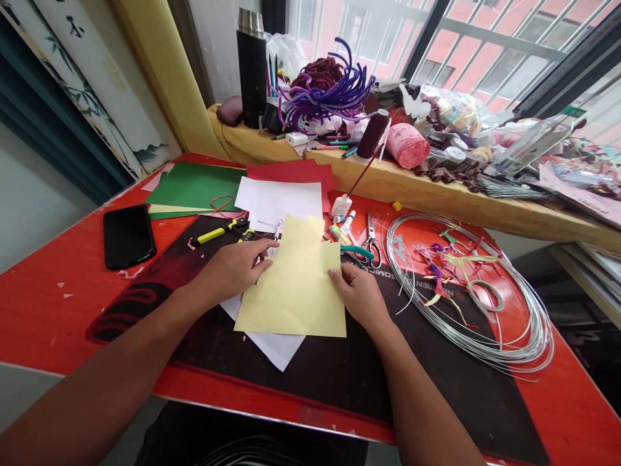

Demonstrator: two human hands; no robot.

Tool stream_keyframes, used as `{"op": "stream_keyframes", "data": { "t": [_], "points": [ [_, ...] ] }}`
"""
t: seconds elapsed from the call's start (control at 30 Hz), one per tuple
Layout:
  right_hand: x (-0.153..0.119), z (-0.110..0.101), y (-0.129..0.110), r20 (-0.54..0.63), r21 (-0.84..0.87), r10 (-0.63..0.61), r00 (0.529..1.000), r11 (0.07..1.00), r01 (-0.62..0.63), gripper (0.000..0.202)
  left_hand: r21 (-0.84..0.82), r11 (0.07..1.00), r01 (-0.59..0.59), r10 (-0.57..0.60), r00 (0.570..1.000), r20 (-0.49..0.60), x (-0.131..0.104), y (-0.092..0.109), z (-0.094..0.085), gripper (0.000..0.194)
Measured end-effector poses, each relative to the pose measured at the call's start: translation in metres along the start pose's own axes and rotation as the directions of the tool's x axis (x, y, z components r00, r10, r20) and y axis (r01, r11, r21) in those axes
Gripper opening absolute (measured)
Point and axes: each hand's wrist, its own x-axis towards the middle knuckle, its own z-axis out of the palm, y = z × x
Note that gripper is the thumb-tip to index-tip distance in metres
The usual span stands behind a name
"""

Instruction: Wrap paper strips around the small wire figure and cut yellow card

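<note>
Left hand (242,264) and right hand (361,292) pinched yellow paper (295,285) near desk's (41,317) front edge; left grip seemed looser, partly hidden.

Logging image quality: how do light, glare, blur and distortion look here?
Head view: daylight through the window pales the scene outside; left hand, right hand and yellow sheet look fairly sharp; faint sheen on the red table; slanting window bars suggest wide-angle distortion.

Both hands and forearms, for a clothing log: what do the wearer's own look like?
The left hand and right hand are bare, without gloves, and no rings, watches or bracelets show. No sleeves cover the visible forearms.
</note>
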Motion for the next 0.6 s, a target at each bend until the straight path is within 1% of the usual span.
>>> {"op": "stream_keyframes", "data": {
  "t": [0.27,0.37,0.43,0.47,0.53,0.57,0.6],
  "points": [
    [-0.0001,0.0023,0.0034,-0.001,-0.046,-0.015,1.0,0.999,0.015,0.042,-0.014,1.0,-0.012,0.012,1.0,-0.017,0.0,-0.0018,0.0013,0.039],
    [-0.0001,0.0033,0.0042,-0.015,-0.042,-0.03,0.999,0.999,0.029,0.043,-0.053,0.999,-0.007,0.006,1.0,-0.018,0.0005,-0.0015,0.0012,0.037],
    [-0.0006,0.0035,0.0034,-0.049,-0.01,-0.049,0.998,0.999,0.049,0.043,-0.156,0.988,0.015,-0.019,0.999,-0.029,0.001,0.0005,-0.0002,0.036],
    [-0.0011,0.0034,0.0025,-0.065,0.026,-0.053,0.996,0.998,0.055,0.043,-0.238,0.971,0.029,-0.038,0.999,-0.034,0.0013,0.0019,-0.0014,0.036],
    [-0.0023,0.0028,0.0001,-0.101,0.093,-0.049,0.994,0.994,0.059,0.045,-0.431,0.901,0.053,-0.076,0.996,-0.037,0.0024,0.0049,-0.004,0.041],
    [-0.0029,0.0025,-0.0013,-0.124,0.134,-0.033,0.992,0.99,0.05,0.047,-0.516,0.854,0.067,-0.093,0.995,-0.026,0.0031,0.006,-0.0053,0.046],
    [-0.0034,0.0021,-0.0028,-0.116,0.189,-0.016,0.993,0.981,0.038,0.048,-0.577,0.812,0.088,-0.107,0.994,0.0,0.0041,0.0066,-0.0064,0.052]
  ]
}}
